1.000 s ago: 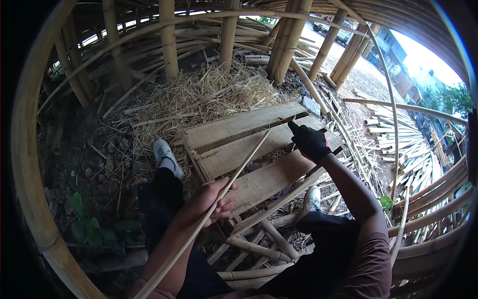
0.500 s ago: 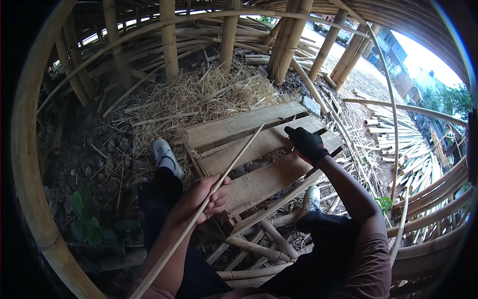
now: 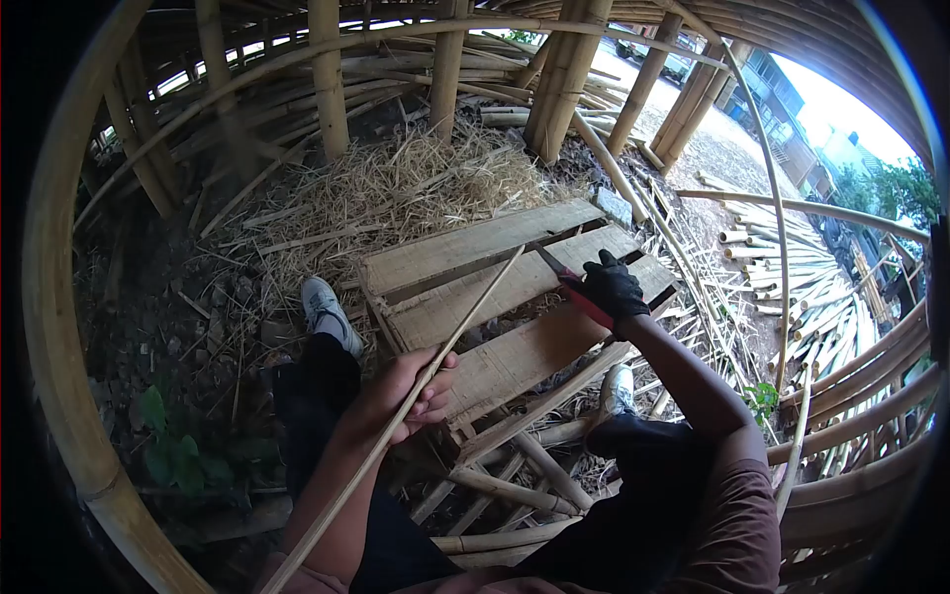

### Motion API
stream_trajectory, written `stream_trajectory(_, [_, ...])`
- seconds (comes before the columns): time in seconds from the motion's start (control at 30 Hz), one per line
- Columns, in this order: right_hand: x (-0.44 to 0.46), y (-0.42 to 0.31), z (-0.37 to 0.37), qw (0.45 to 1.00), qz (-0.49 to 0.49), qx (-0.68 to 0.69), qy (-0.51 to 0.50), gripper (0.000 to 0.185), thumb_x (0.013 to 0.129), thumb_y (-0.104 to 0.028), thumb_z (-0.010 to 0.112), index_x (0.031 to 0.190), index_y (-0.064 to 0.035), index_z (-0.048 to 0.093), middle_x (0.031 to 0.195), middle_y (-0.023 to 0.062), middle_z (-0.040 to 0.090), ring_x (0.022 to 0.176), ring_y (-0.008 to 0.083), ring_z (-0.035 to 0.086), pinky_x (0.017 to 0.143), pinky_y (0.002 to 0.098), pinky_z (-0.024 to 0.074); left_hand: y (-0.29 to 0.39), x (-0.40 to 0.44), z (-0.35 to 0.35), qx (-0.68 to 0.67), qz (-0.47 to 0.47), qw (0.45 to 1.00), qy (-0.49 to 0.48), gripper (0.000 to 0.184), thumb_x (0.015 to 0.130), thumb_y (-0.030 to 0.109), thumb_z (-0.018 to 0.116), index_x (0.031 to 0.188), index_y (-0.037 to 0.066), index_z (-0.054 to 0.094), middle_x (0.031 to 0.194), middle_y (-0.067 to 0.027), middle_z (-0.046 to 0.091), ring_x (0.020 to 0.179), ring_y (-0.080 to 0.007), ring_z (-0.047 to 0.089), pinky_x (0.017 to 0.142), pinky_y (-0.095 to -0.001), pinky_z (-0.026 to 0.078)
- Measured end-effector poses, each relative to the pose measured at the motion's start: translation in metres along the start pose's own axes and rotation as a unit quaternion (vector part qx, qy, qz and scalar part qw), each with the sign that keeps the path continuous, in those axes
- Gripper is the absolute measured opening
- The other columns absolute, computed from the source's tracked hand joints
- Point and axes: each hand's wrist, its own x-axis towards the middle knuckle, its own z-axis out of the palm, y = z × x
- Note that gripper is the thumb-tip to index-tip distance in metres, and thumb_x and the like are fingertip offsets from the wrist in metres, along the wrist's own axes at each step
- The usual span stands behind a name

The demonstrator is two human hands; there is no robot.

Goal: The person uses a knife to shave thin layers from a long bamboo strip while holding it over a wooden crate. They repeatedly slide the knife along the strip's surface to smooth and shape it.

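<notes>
A long thin bamboo strip (image 3: 463,327) runs diagonally from the lower left up over the wooden slatted bench (image 3: 485,243). My bare left hand (image 3: 414,391) is wrapped round it, at the near left side of the bench. Above the bench's right half is my right hand (image 3: 612,292) in a black glove, closed on the red handle of a knife (image 3: 591,309). Its dark blade points up and left, close to the strip's tip but apart from it.
Straw and shavings (image 3: 396,188) cover the ground behind the bench. Bamboo posts (image 3: 564,89) stand at the back, and cut bamboo poles (image 3: 782,257) lie piled on the right. A curved bamboo pole (image 3: 59,346) borders the left. My shoes (image 3: 327,307) flank the bench.
My right hand has turned, so the knife's blade and red handle now show plainly. The left hand and the strip have hardly moved.
</notes>
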Motion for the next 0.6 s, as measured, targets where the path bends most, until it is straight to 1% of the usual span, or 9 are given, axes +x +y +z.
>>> stream_trajectory(0.07, [0.004, 0.012, 0.022, 0.996, 0.035, 0.019, -0.079, 0.048, 0.087, -0.053, 0.059, 0.099, -0.0072, 0.066, 0.107, 0.0194, 0.063, 0.097, 0.0376, 0.064, 0.080, 0.0477, 0.0510, -0.001, 0.002, -0.001, -0.006, 0.002, 1.000, -0.002, 0.025, 0.104, 0.027, 0.034, 0.092, 0.008, 0.047, 0.051, 0.0073, 0.037, 0.035, -0.0018, 0.033, 0.033, -0.0160, 0.028])
stream_trajectory(0.17, [0.006, 0.000, 0.013, 0.991, 0.073, 0.058, -0.101, 0.043, 0.085, -0.048, 0.063, 0.091, -0.0060, 0.065, 0.100, 0.0205, 0.064, 0.092, 0.0384, 0.065, 0.078, 0.0470, 0.0514, -0.001, 0.003, -0.003, 0.003, 0.007, 1.000, -0.020, 0.027, 0.104, 0.027, 0.033, 0.093, 0.007, 0.048, 0.054, 0.0051, 0.041, 0.037, -0.0034, 0.038, 0.034, -0.0171, 0.030])
stream_trajectory(0.2, [0.005, -0.001, 0.014, 0.991, 0.074, 0.059, -0.098, 0.043, 0.085, -0.048, 0.063, 0.091, -0.0060, 0.065, 0.100, 0.0205, 0.064, 0.092, 0.0384, 0.065, 0.078, 0.0470, 0.0514, -0.002, 0.004, -0.004, 0.007, 0.010, 1.000, -0.027, 0.028, 0.104, 0.027, 0.033, 0.094, 0.007, 0.048, 0.056, 0.0038, 0.042, 0.039, -0.0044, 0.040, 0.034, -0.0177, 0.031])
stream_trajectory(0.27, [0.000, -0.001, 0.017, 0.994, 0.039, 0.099, -0.019, 0.038, 0.084, -0.042, 0.066, 0.087, -0.0044, 0.063, 0.093, 0.0211, 0.065, 0.090, 0.0396, 0.064, 0.077, 0.0464, 0.0513, 0.000, 0.001, 0.001, 0.015, 0.015, 0.999, -0.037, 0.029, 0.104, 0.028, 0.032, 0.095, 0.007, 0.049, 0.057, 0.0024, 0.044, 0.040, -0.0053, 0.042, 0.035, -0.0184, 0.032])
stream_trajectory(0.33, [-0.003, 0.000, 0.011, 0.993, 0.026, 0.118, -0.006, 0.033, 0.084, -0.037, 0.066, 0.087, -0.0038, 0.062, 0.091, 0.0216, 0.065, 0.091, 0.0400, 0.064, 0.077, 0.0466, 0.0511, 0.005, -0.005, 0.009, 0.021, -0.006, 1.000, 0.006, 0.030, 0.104, 0.029, 0.031, 0.097, 0.007, 0.049, 0.059, 0.0012, 0.044, 0.043, -0.0070, 0.044, 0.035, -0.0195, 0.035])
stream_trajectory(0.4, [-0.006, 0.005, 0.002, 0.991, 0.013, 0.136, 0.005, 0.029, 0.085, -0.032, 0.065, 0.087, -0.0033, 0.062, 0.090, 0.0221, 0.064, 0.091, 0.0405, 0.063, 0.078, 0.0467, 0.0510, 0.008, -0.008, 0.006, 0.012, -0.002, 1.000, -0.008, 0.029, 0.104, 0.029, 0.032, 0.098, 0.007, 0.048, 0.059, 0.0014, 0.043, 0.041, -0.0064, 0.043, 0.034, -0.0192, 0.034])
stream_trajectory(0.5, [-0.017, 0.021, -0.027, 0.985, -0.056, 0.160, 0.015, 0.029, 0.091, -0.026, 0.056, 0.116, -0.0132, 0.062, 0.099, 0.0204, 0.066, 0.093, 0.0393, 0.064, 0.078, 0.0454, 0.0512, 0.011, -0.005, -0.013, -0.040, 0.001, 0.998, -0.044, 0.027, 0.104, 0.029, 0.033, 0.100, 0.006, 0.047, 0.058, 0.0022, 0.041, 0.038, -0.0051, 0.039, 0.032, -0.0186, 0.033])
stream_trajectory(0.53, [-0.028, 0.009, -0.054, 0.992, -0.039, 0.119, -0.026, 0.041, 0.094, -0.026, 0.051, 0.135, -0.0224, 0.051, 0.103, 0.0184, 0.067, 0.093, 0.0380, 0.065, 0.078, 0.0449, 0.0511, 0.010, -0.004, -0.018, -0.080, -0.004, 0.995, -0.066, 0.026, 0.104, 0.028, 0.033, 0.100, 0.006, 0.047, 0.058, 0.0029, 0.040, 0.037, -0.0044, 0.037, 0.031, -0.0183, 0.032])
stream_trajectory(0.6, [-0.054, -0.019, -0.091, 0.995, -0.046, 0.081, -0.042, 0.043, 0.095, -0.025, 0.048, 0.138, -0.0235, 0.047, 0.101, 0.0178, 0.067, 0.092, 0.0373, 0.065, 0.077, 0.0449, 0.0512, 0.010, -0.005, -0.018, -0.083, 0.003, 0.995, -0.047, 0.026, 0.104, 0.028, 0.034, 0.101, 0.006, 0.047, 0.057, 0.0034, 0.040, 0.036, -0.0038, 0.036, 0.030, -0.0180, 0.031])
